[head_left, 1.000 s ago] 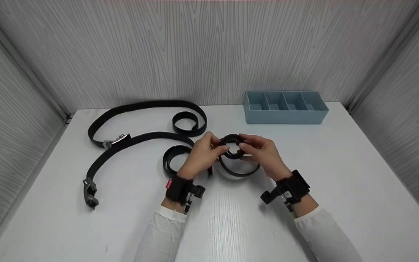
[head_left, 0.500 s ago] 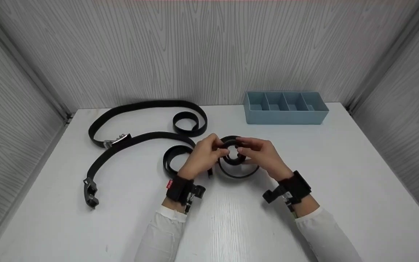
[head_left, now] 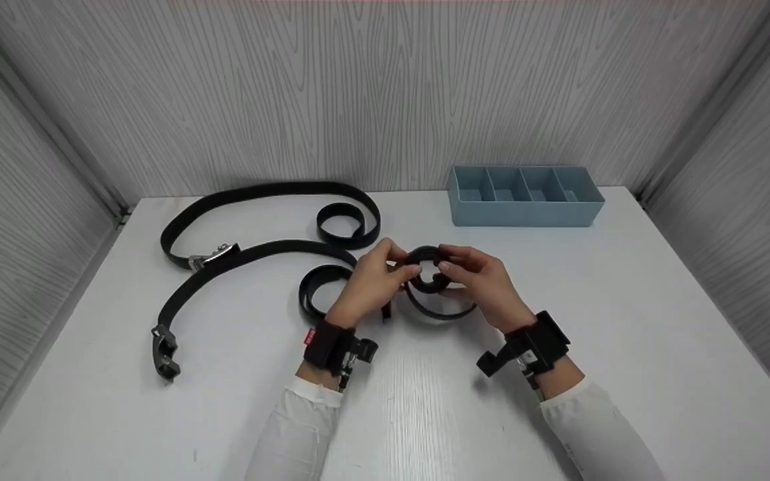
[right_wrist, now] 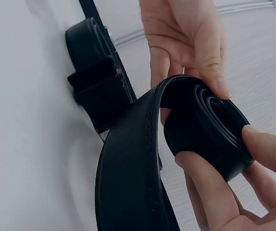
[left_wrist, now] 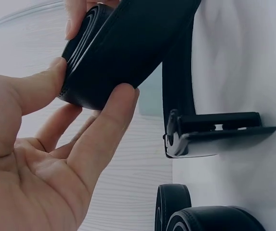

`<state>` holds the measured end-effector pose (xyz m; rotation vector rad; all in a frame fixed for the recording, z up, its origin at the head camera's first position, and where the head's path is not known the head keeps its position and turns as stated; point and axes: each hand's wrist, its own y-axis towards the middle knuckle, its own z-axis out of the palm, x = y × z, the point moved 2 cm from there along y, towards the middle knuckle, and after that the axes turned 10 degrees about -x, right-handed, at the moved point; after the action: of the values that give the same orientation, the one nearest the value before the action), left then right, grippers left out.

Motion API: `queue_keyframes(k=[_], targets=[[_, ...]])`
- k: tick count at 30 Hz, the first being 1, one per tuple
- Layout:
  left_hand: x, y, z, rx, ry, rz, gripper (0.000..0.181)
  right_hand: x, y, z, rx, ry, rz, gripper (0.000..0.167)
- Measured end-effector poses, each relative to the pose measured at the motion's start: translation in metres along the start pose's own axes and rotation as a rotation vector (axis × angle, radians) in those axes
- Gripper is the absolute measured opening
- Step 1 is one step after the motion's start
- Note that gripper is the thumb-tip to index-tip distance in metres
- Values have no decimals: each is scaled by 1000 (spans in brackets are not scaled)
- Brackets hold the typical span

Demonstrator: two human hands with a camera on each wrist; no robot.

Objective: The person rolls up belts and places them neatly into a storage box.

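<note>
In the head view, a black belt is partly rolled into a tight coil point(head_left: 430, 287), lifted between both hands. My left hand point(head_left: 370, 284) pinches the coil's left side, thumb on the near face and fingers behind. On the opposite side, my right hand point(head_left: 492, 284) grips it likewise with thumb and fingers. The belt's unrolled length point(head_left: 442, 316) hangs below in a wide curve. Its wound layers point(right_wrist: 212, 115) show clearly in the right wrist view. A metal buckle point(left_wrist: 219, 132) ends a strap in the left wrist view; the join to the coil is out of frame.
Two more black belts lie on the white table point(head_left: 412, 414) to the left: a far belt point(head_left: 265, 192) and a nearer belt point(head_left: 224, 264), each with one curled end. At the back right stands a blue divided tray point(head_left: 525, 215) with several compartments.
Half a second ago both hands and the coil dipped slightly towards me; now they are back up near their earlier place. The hands keep their hold. Both other belts and the tray stay put.
</note>
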<state>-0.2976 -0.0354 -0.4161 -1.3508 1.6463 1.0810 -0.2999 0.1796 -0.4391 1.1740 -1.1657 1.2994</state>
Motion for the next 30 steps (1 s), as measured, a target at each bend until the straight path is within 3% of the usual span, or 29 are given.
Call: queue_keyframes(k=[7,14,18,22,30], targets=[[-1,1,0,14,21,42,18,3,1,-3,30,-18,8,46],[-2,1,2,60,56,92,16,7,1,-8,90,-214,-12,47],[-1,0,2,74,78,89,16,9,0,-9,121,-277,-32,45],[-1,0,2,59,58,55,17,8,0,-9,108,-253,-48,44],[-2,-1,1,25,-12,6,25,4,3,-6,23,-83,-22,46]])
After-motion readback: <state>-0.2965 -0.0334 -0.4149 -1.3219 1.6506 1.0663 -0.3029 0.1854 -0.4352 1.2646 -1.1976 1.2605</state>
